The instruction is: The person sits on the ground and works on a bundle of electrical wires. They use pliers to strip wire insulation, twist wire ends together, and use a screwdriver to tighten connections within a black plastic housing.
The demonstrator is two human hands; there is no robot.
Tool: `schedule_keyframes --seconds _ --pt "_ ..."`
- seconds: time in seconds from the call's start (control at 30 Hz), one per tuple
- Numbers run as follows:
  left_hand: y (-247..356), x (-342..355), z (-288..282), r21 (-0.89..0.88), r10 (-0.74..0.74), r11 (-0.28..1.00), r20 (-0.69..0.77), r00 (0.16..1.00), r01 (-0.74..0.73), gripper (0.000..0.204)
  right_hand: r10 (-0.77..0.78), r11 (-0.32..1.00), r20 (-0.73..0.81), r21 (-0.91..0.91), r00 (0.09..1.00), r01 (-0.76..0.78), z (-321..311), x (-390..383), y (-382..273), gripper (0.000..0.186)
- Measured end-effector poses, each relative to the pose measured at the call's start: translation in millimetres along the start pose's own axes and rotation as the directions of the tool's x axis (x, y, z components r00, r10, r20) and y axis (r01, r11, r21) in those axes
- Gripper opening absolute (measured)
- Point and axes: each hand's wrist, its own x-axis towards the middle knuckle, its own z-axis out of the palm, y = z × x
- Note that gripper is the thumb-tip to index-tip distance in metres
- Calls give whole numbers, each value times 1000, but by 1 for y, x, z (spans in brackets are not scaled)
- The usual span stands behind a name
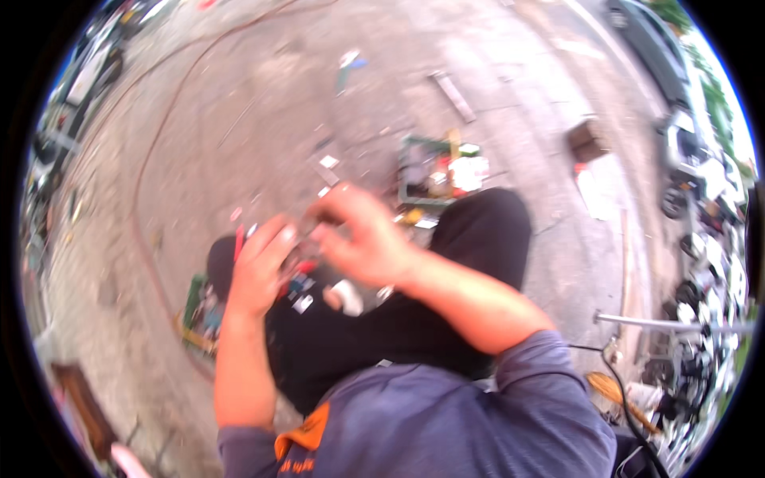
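My left hand (263, 263) and my right hand (366, 243) are blurred, raised over my lap with their fingers curled close together around something small that I cannot make out. Beneath them, mixed small items with red and blue parts (300, 283) and a white rounded piece (349, 295) lie between my dark-trousered legs (486, 247). A green crate of assorted items (406, 191) stands beyond my right knee. Another green crate (191, 303) sits beside my left leg, partly hidden.
I sit low on paving (263, 119) crossed by a hose (159, 135). Loose strips (452, 95) and a brown block (588, 139) lie ahead. Vehicles and parts (677, 199) line the right edge, with a horizontal metal bar (669, 323) nearer me. More machinery (80, 88) fills the far left.
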Motion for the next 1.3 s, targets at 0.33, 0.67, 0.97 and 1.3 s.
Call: schedule_keyframes --seconds 0.33,0.67,0.97,1.3 --pt "16 -3 22 77 32 996 32 999 -34 26 -190 961 46 -193 981 196 -11 0 -12 19" --pt "16 -5 11 66 -1 998 111 994 -6 24 -205 959 241 -146 949 244 -17 4 -25 17" --pt "22 -10 6 -27 -50 998 134 990 54 22 -132 991 329 78 935 113 -20 3 -14 13" --pt "14 -1 5 -132 43 991 20 999 -40 20 102 972 46 207 994 -109 -22 1 -11 14"
